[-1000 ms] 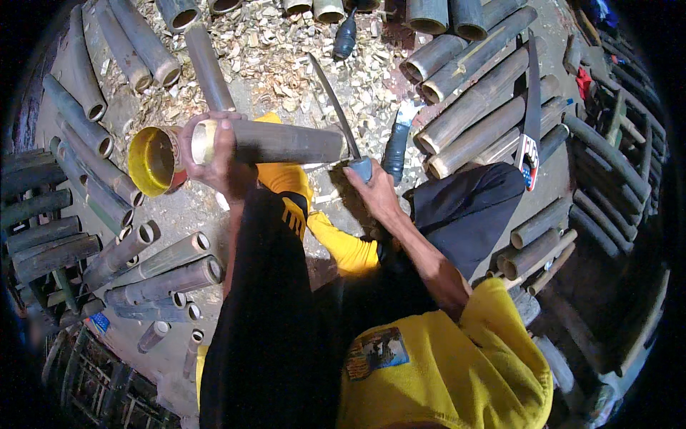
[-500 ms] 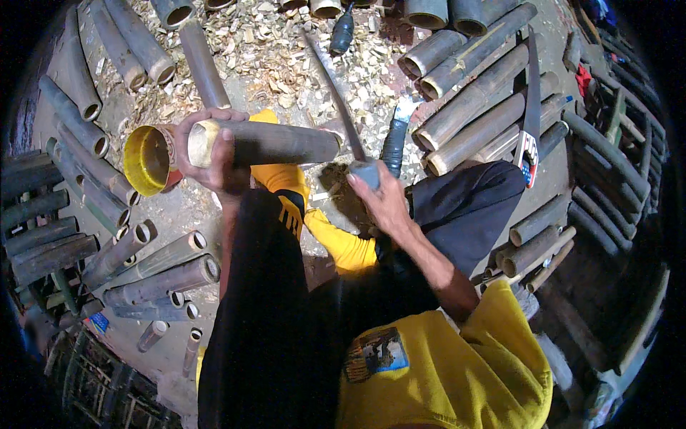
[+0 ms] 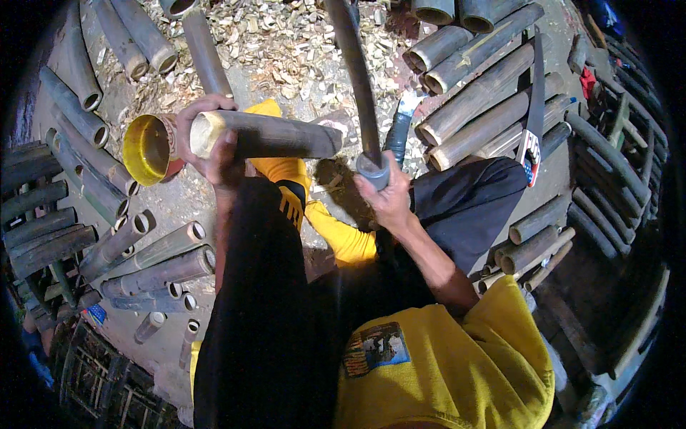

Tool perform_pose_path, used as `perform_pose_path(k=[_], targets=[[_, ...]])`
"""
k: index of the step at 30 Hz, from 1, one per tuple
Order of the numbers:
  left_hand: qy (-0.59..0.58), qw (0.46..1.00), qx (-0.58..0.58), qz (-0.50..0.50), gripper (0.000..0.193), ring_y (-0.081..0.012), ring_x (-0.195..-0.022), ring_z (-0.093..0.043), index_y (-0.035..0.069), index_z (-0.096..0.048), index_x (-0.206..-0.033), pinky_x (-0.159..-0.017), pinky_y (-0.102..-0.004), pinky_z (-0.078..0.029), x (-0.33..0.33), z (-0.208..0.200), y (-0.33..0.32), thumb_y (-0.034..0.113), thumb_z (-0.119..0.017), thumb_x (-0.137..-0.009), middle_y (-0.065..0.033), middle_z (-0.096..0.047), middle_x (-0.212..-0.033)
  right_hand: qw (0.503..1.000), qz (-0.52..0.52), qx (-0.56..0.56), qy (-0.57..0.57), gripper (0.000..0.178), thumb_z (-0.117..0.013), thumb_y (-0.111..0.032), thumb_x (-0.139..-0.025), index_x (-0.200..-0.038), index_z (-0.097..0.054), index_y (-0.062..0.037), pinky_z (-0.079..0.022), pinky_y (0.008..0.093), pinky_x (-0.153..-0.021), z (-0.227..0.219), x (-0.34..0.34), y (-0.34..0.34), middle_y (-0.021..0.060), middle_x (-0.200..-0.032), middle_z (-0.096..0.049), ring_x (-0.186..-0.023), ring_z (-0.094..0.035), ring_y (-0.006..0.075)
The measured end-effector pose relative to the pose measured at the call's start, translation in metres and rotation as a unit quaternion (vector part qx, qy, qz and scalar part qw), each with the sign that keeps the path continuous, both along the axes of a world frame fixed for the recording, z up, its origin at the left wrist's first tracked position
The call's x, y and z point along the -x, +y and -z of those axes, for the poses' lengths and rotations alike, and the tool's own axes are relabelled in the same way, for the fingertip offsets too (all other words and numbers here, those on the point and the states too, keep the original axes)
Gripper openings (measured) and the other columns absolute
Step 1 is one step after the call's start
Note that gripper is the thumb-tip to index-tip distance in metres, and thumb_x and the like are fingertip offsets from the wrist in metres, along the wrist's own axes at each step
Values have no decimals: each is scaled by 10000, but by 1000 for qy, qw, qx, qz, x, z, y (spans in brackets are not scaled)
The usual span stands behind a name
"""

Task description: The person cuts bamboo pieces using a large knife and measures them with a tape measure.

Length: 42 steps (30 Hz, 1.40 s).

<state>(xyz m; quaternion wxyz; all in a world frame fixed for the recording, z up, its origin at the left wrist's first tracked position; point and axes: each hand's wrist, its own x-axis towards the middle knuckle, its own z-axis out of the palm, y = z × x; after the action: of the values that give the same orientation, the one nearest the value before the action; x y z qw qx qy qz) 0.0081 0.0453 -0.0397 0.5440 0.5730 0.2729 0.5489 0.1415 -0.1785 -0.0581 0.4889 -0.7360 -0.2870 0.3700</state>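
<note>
My left hand (image 3: 220, 156) is wrapped round the pale, trimmed end of a dark bamboo section (image 3: 286, 138). That section lies nearly level, its other end pointing right, above my yellow-covered feet (image 3: 344, 237). In my right hand (image 3: 391, 200) is a machete (image 3: 359, 79), gripped by its grey, tube-like handle. Its long dark blade points up and away, to the right of the bamboo and apart from it. Just left of my left hand stands a can with a yellow inside (image 3: 146, 151).
Wood chips (image 3: 286, 50) cover the ground ahead. Bamboo sections (image 3: 161, 270) lie on the left, with more bamboo (image 3: 475, 107) on the right. A handsaw (image 3: 533, 114) rests on the right-hand bamboo. A black-wrapped handle tool (image 3: 396, 139) lies beyond my right hand.
The machete has swung more upright, its blade tip now farther away and its handle slightly to the right. My left hand still holds the bamboo section in nearly the same place.
</note>
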Motion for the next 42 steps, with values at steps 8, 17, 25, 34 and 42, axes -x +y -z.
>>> perform_pose_path(k=[8,17,25,34,42], targets=[[13,984,89,-155,371,-186,-713,-566,-15,-493,-1036,-629,-296,-475,-22,-9,-1,198,-592,-749,-111,-547,-868,963,-18,263,58,412,-624,-343,-831,-964,-535,37,-451,371,-592,18,-6,6,196,-733,-610,-637,-587,247],[8,959,164,-231,333,-210,-630,-590,-28,-492,-995,-595,-324,-498,-21,-7,-18,72,-639,-714,-117,-573,-742,993,11,-101,-55,405,-670,-226,-800,-1056,-471,17,-502,331,-635,-19,7,2,134,-773,-630,-685,-638,222],[15,971,146,-190,314,-209,-647,-595,-20,-511,-962,-622,-324,-505,-23,-18,-16,87,-641,-697,-116,-567,-768,983,-35,178,17,424,-629,-320,-828,-994,-508,51,-472,384,-624,-16,-1,-4,229,-727,-604,-693,-626,331],[32,987,68,-142,309,-224,-642,-600,-21,-502,-976,-611,-339,-514,-20,-10,-8,97,-619,-716,-134,-571,-762,976,-61,208,-5,457,-606,-372,-840,-976,-537,59,-461,366,-610,6,-4,13,198,-689,-598,-662,-604,236],[-24,995,78,-64,371,-250,-645,-584,-16,-486,-967,-607,-385,-529,-15,-10,-7,201,-631,-703,-139,-539,-717,998,-19,-54,-38,351,-644,-267,-822,-984,-529,22,-469,331,-598,-11,-3,1,145,-718,-613,-637,-595,215]])
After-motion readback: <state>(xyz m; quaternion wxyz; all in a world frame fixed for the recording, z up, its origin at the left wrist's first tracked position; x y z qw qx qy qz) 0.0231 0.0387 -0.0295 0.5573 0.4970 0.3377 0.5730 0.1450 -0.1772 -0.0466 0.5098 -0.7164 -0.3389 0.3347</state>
